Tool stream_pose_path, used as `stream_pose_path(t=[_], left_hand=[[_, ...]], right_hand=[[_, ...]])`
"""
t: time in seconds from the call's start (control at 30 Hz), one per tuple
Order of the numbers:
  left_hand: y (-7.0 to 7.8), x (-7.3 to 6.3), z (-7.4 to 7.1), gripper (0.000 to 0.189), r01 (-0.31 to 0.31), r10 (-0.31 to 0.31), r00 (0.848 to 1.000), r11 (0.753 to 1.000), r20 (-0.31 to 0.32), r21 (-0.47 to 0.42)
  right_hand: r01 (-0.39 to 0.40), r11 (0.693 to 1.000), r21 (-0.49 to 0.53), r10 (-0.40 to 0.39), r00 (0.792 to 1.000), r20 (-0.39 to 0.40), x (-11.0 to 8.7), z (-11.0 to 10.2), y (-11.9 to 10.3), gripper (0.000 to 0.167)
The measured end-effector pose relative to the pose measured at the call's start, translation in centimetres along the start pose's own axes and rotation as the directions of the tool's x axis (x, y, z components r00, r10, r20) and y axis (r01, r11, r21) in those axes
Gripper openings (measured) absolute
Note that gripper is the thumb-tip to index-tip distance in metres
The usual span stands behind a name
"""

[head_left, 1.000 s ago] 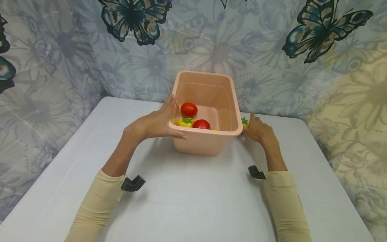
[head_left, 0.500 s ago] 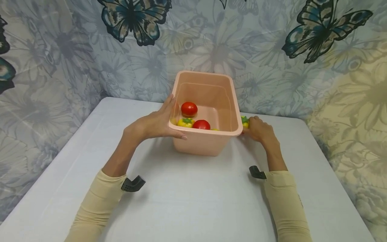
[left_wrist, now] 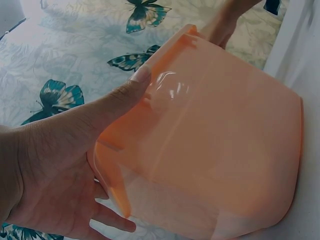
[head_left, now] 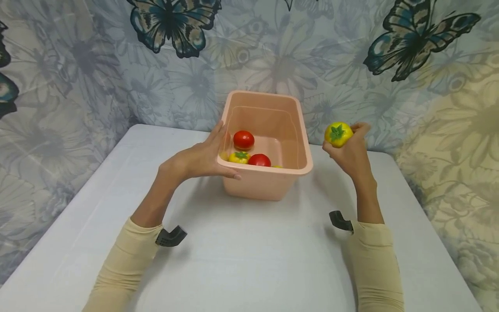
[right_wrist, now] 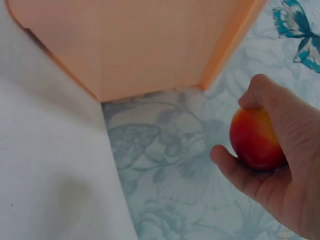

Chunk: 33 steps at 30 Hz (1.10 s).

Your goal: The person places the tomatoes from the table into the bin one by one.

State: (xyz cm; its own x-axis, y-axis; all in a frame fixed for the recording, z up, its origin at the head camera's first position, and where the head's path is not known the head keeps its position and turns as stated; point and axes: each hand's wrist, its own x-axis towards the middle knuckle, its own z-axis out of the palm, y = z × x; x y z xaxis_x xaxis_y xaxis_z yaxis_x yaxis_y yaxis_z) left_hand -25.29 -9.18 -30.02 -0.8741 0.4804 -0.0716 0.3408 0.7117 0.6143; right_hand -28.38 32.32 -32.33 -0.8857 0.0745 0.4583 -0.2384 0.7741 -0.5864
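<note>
A peach plastic tub (head_left: 261,184) stands toward the back of the table. My left hand (head_left: 196,160) spans its near left corner, thumb straight along the front wall and fingers along the left side. In the left wrist view, the thumb (left_wrist: 112,102) lies on the wall below the rim. To the right of the tub, above the table, my right hand (head_left: 352,154) pinches a round yellow-and-red fruit with a green star-shaped top (head_left: 338,134). Its red underside shows in the right wrist view. Inside the tub lie two red tomatoes (head_left: 244,140) and a similar yellow fruit (head_left: 239,157).
The white table (head_left: 249,255) ends at the back against a floral, butterfly-printed cloth (head_left: 280,65). A sliver of something yellow (head_left: 277,167) shows behind the tub's front rim. Black camera mounts (head_left: 171,236) stick out from both sleeves.
My right hand has picked up the yellow-and-red fruit from beside the tub and raised it up and to the right. The left hand and the tub have stayed put.
</note>
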Motion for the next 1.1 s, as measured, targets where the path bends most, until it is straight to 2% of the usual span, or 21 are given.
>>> stream_pose_path(t=[0.1,0.23,0.4,0.57,0.77,0.83,0.9,1.03,1.1], left_hand=[[-0.1,0.0,0.0,0.145,0.004,-0.004,1.000,1.000,0.000,-0.002],[-0.2,-0.1,0.1,0.144,-0.002,0.002,1.000,1.000,-0.001,-0.012],[-0.1,-0.1,0.0,0.144,-0.004,0.004,1.000,1.000,-0.003,-0.003],[-0.2,-0.1,-0.1,0.144,0.002,-0.002,1.000,1.000,-0.001,0.009],[-0.1,-0.1,-0.1,0.144,0.008,-0.008,1.000,1.000,0.001,0.006],[-0.2,-0.1,-0.1,0.144,0.006,-0.006,1.000,1.000,-0.002,0.001],[-0.2,-0.1,-0.1,0.144,0.007,-0.007,1.000,1.000,-0.005,0.006],[-0.2,-0.1,0.0,0.144,0.002,-0.002,1.000,1.000,-0.007,0.003],[-0.2,0.0,0.0,0.144,-0.001,0.001,1.000,1.000,-0.007,-0.006]], right_hand=[[0.038,0.999,-0.005,-0.039,0.999,-0.034,-0.1,-0.1,-0.5,0.080],[0.088,0.996,-0.027,-0.090,0.991,-0.102,-0.3,-0.1,-1.4,0.075],[0.031,0.999,-0.016,-0.034,0.983,-0.179,-0.8,-0.2,-3.6,0.080],[0.029,0.999,0.027,-0.024,0.984,-0.179,-1.3,-0.3,-5.5,0.078],[0.117,0.992,0.046,-0.109,0.981,-0.162,-1.8,0.2,-7.2,0.076],[0.179,0.982,0.063,-0.169,0.976,-0.140,-1.9,0.6,-7.6,0.075],[0.259,0.962,0.088,-0.253,0.965,-0.072,-1.9,1.0,-7.8,0.077],[0.380,0.917,0.124,-0.388,0.920,0.056,-2.0,1.6,-8.0,0.104],[0.391,0.913,0.113,-0.401,0.913,0.081,-2.0,1.8,-8.0,0.113]])
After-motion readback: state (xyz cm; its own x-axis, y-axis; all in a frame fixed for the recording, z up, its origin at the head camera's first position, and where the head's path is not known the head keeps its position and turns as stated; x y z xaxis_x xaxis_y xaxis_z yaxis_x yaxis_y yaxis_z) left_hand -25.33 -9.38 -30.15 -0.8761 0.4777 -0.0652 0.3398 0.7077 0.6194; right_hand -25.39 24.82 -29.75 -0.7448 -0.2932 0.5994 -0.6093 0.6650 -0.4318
